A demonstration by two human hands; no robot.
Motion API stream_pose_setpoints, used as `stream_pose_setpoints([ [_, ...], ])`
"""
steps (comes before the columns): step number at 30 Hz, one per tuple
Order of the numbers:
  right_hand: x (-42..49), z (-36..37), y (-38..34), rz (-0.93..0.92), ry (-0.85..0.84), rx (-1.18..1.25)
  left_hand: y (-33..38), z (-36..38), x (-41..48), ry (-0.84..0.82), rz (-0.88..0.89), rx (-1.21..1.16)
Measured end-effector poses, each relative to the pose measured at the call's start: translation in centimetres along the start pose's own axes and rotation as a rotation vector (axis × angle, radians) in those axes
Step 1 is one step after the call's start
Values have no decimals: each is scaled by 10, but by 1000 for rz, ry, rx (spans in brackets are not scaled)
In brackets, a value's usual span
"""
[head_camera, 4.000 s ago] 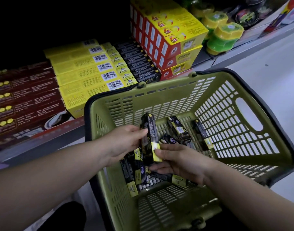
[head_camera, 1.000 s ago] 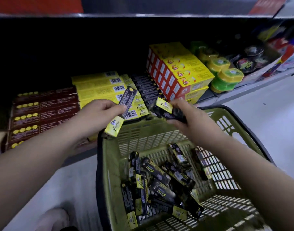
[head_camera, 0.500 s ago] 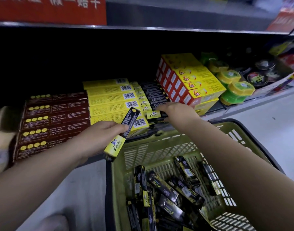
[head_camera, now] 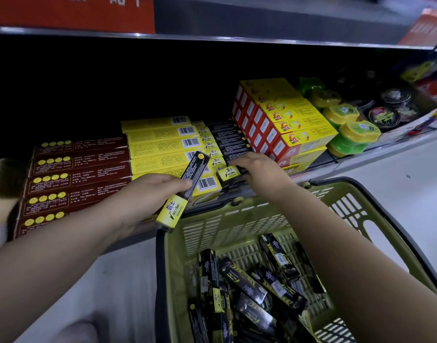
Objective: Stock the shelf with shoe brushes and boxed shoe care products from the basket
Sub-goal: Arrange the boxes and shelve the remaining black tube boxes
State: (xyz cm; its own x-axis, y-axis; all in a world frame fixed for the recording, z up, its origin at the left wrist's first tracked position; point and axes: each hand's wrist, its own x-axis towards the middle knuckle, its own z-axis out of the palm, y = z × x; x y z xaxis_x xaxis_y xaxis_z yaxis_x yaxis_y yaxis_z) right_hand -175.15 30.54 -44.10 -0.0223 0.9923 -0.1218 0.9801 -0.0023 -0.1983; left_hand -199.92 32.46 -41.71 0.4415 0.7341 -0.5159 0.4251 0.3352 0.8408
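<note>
- Head view, step in hand: the right hand (head_camera: pixel 259 169) lies palm-down at the front edge of the shelf (head_camera: pixel 356 158), at 12 o'clock from the basket (head_camera: pixel 237 226). Its fingers (head_camera: pixel 237 165) are bent over a boxed product (head_camera: pixel 227 172) at the front of the black row (head_camera: pixel 227 142). The hand hides the grip, so I cannot tell whether they pinch the box or only press it.
- To do this well, I would slide that box square against the row with its yellow end facing out like its neighbours, then let go with it lying flat so nothing tips.
- The left hand (head_camera: pixel 150 191), at 10 o'clock from the basket, grips a second black-and-yellow box (head_camera: pixel 187 184) round its middle, tilted with the yellow end down. It should go into the same row next.
- Basket: a loose heap of matching black boxes (head_camera: pixel 249 288) lies criss-cross on its floor, so many are left to stock.
- Shelf: maroon boxes (head_camera: pixel 76 174) sit at 9 o'clock with yellow boxes (head_camera: pixel 158 147) beside them. Red-and-yellow cartons (head_camera: pixel 286 120) are at 1 o'clock, with green tubs (head_camera: pixel 353 134) beyond.
</note>
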Motion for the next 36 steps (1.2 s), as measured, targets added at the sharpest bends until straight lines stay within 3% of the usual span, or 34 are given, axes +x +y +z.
stream_pose_setpoints([
  [10, -10, -3, 1, 21, 17, 76, 20, 15, 38, 74, 48, -129],
  [14, -18, -21, -3, 33, 156, 171, 42, 17, 50, -5, 21, -122],
  [19, -27, -34, -28, -153, 271, 119, 69, 17, 60, -66, 151, 256],
  [22, -22, -31, -35, -183, 262, 39, 74, 22, 64, -83, 239, 313],
  [25, -11, -37, -24, -124, 230, 21, 70, 22, 69, -43, 249, 192],
  [28, 0, -40, -10, -60, 172, -26, 56, 19, 69, 106, 253, 115],
  [31, 11, -40, -2, -40, 85, -91, 37, 20, 67, 240, 401, 308],
  [36, 25, -35, 1, -22, -152, -233, 18, 42, 66, 164, 516, 805],
])
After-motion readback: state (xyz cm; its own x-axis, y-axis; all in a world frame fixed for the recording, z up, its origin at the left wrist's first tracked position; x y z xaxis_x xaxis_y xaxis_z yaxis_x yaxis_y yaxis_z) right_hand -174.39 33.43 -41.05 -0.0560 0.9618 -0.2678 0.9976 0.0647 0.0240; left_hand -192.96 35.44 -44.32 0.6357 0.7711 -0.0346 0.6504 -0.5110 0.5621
